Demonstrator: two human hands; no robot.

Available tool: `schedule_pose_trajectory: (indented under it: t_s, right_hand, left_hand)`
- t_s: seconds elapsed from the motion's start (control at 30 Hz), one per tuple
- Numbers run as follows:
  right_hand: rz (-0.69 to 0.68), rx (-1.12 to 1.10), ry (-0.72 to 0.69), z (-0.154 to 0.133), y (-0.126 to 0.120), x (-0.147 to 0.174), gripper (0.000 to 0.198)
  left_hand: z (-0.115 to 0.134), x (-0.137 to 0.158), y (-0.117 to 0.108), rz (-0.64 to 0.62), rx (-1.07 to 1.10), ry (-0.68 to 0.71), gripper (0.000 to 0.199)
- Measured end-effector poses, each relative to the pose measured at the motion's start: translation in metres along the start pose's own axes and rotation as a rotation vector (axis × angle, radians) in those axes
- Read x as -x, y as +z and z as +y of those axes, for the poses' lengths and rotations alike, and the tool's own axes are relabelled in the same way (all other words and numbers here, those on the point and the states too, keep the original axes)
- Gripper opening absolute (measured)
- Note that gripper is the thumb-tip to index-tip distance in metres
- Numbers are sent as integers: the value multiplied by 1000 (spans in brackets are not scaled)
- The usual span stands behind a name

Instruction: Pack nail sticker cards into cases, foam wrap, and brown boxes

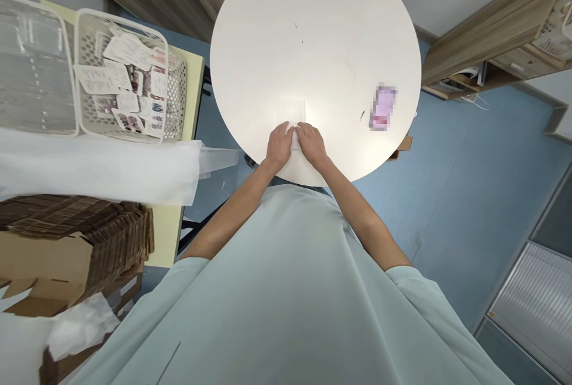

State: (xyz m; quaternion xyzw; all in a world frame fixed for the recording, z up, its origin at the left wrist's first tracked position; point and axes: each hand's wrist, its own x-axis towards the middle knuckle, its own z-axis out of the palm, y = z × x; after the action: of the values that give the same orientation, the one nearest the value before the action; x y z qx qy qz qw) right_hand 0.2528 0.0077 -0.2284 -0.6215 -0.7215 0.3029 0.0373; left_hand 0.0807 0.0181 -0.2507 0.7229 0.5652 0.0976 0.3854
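Both of my hands are at the near edge of a round white table (313,33). Between and under them lies a thin white sheet (291,109), partly see-through, which looks like foam or plastic wrap. My left hand (279,148) is closed, with its fingertips pinching the sheet's middle. Beside it, my right hand (311,144) curls its fingers onto the same sheet, the two thumbs nearly touching. A folded part of the sheet shows below the fingertips. Whether anything is wrapped inside is hidden.
A blurred pink-purple item (383,108) lies on the table's right side. To the left, a white basket (175,96) holds several carded packets, near a clear bin (31,69). A white wrap roll (98,167) and stacked flat cardboard boxes (116,242) are below these.
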Motion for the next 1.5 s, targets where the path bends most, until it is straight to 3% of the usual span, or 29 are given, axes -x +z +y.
schedule_pose_trajectory:
  t_s: [0.17, 0.3, 0.43, 0.57, 0.7, 0.93, 1.03, 1.2, 1.37, 1.5]
  right_hand:
    - [-81, 1, -89, 9, 4, 17, 55]
    - [-115, -5, -129, 10, 18, 54, 70]
    - [-140, 3, -145, 6, 33, 92, 66]
    - [-167, 7, -189, 11, 35, 107, 64]
    - [-169, -2, -176, 15, 26, 98, 60]
    - [-115, -95, 141, 2, 6, 63, 45]
    - [-86, -157, 226, -2, 1, 50, 35]
    - [-84, -188, 340, -6, -6, 29, 22]
    - [-97, -159, 382, -8, -14, 12, 47]
    - [-76, -76, 178, -10, -18, -2, 61]
  left_hand:
    - [-5, 10, 1, -103, -18, 104, 64]
    - [-10, 49, 3, -136, -55, 183, 67]
    - [-13, 89, 8, -198, -66, 206, 75]
    - [-17, 103, 11, -231, -60, 184, 77]
    - [-16, 94, 5, -175, -18, 70, 69]
    - [-2, 53, -16, -94, 2, -281, 32]
    - [4, 38, -18, -103, -46, -443, 26]
    - [14, 27, -16, -82, -49, -480, 26]
    - [18, 20, -13, -66, -35, -555, 24]
    - [18, 17, -11, -63, -22, -568, 21]
